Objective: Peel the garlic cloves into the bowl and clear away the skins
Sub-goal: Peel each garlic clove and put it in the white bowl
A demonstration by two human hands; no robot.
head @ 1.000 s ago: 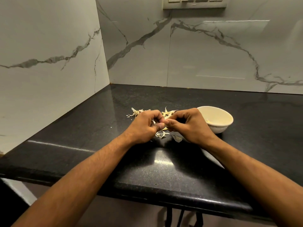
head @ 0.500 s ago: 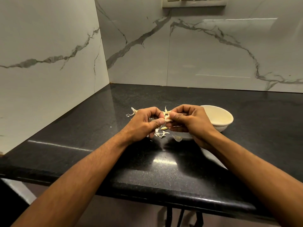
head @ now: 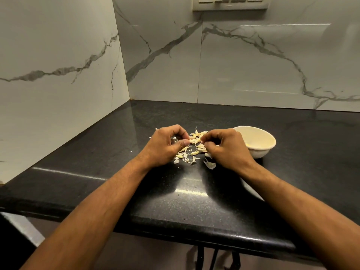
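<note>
A: Item one, hands?

B: I log the left hand (head: 165, 146) at centre frame, fingers curled, thumb and forefinger pinching a garlic clove (head: 194, 141). The right hand (head: 227, 148) sits just right of it, fingers curled, pinching the clove's other end.

A: Item two, skins?

B: I count loose garlic skins (head: 190, 155) scattered on the black worktop (head: 175, 201), under and between both hands, with one larger piece (head: 210, 164) below the right hand.

A: Item three, bowl?

B: A cream bowl (head: 259, 142), right of centre, touching the right hand's far side. I cannot tell its contents.

A: Surroundings?

B: Marble wall tiles (head: 58, 55); a switch plate (head: 229, 3) at the top edge.
</note>
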